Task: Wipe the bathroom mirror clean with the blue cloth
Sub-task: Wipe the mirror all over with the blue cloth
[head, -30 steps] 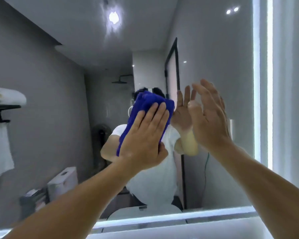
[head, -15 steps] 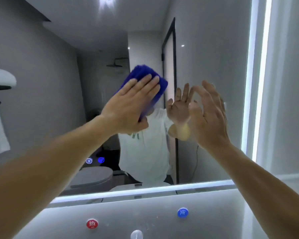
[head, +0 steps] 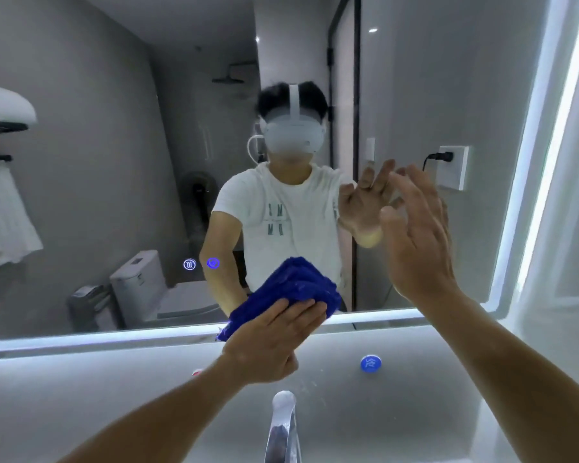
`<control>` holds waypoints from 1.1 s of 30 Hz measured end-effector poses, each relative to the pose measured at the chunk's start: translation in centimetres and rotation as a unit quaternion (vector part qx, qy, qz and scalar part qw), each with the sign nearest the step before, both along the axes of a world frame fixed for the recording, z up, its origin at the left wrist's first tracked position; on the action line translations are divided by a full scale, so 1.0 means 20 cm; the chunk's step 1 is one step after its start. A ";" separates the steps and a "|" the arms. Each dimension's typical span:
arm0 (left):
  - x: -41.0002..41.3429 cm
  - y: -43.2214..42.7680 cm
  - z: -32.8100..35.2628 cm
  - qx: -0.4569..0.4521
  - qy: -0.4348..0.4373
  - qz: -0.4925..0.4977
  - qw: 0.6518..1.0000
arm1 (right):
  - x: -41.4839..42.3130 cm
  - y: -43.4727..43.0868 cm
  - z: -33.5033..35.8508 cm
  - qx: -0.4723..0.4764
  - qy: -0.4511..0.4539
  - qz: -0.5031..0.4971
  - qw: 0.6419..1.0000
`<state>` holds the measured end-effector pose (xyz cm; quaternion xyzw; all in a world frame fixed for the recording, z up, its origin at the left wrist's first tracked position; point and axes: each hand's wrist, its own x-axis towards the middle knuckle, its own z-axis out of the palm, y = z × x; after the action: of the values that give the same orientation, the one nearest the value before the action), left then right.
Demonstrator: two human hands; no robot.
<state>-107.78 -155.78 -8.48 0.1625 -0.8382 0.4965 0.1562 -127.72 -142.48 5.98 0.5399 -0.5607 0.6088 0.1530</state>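
Bathroom, at the basin. Blue cloth [head: 291, 285] bunched and pressed against the bottom edge of the mirror [head: 114, 162], just above the lit strip [head: 81, 339] along the lower frame. On top of the cloth, left hand [head: 274, 342], grip apart, fingers straight and laid flat over the fabric. Raised to the right, right hand [head: 418, 235], grip apart too, fingers spread and holding nothing, close to the glass beside its own reflection; touching or not, impossible to tell. Below the mirror, pale wall panel with a round blue button [head: 370, 363] and, half hidden behind the left wrist, a red button [head: 196, 372]. At bottom centre, chrome tap [head: 283, 426]. In the glass, two small glowing touch icons [head: 189, 264] left of the cloth, plus reflections of a toilet [head: 141, 282], a hanging white towel [head: 7, 215] and a wall socket [head: 453, 167] with a black plug.
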 end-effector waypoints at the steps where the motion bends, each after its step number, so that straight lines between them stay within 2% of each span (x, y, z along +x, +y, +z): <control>1: 0.03 -0.01 -0.05 0.003 -0.044 0.009 0.999 | 0.01 0.00 -0.02 0.001 -0.002 0.004 1.000; 3: 0.07 -0.01 -0.08 0.001 -0.091 0.020 0.996 | 0.03 0.00 -0.03 -0.002 -0.001 0.012 1.000; 8: -0.01 0.04 0.13 0.028 -0.074 -0.034 0.996 | 0.03 0.02 0.00 -0.008 0.002 0.022 1.000; 12: -0.28 0.10 0.58 0.020 0.080 -0.067 0.994 | -0.10 0.09 -0.05 -0.008 -0.012 -0.035 0.999; 15: -0.45 0.13 0.85 0.012 0.208 -0.051 0.977 | -0.28 0.17 -0.13 -0.001 -0.046 -0.083 0.995; 17: -0.51 0.13 0.87 0.003 0.249 -0.038 0.968 | -0.36 0.22 -0.19 -0.010 -0.042 -0.090 0.995; 19: -0.54 0.12 0.80 -0.010 0.253 -0.039 0.967 | -0.40 0.22 -0.23 0.000 -0.038 -0.092 0.995; 22: -0.56 0.14 0.56 0.001 0.177 -0.050 0.983 | -0.44 0.22 -0.28 0.005 -0.045 -0.102 0.994; 25: -0.57 0.20 0.19 0.012 0.016 -0.039 0.999 | -0.47 0.24 -0.37 0.003 -0.039 -0.094 0.995; 27: -0.54 0.20 0.03 0.003 -0.078 -0.018 0.997 | -0.48 0.26 -0.44 0.006 -0.016 -0.098 0.995; 30: -0.49 0.20 0.06 -0.030 -0.194 -0.003 0.980 | -0.51 0.31 -0.48 0.024 -0.018 -0.102 0.994; 33: -0.47 0.20 0.25 -0.075 -0.280 -0.053 0.956 | -0.54 0.35 -0.44 0.012 -0.012 -0.109 0.994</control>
<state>-117.24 -151.80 -3.42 -0.0401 -0.8162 0.5744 -0.0471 -138.55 -135.39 -2.79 0.4698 -0.6256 0.5879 0.2055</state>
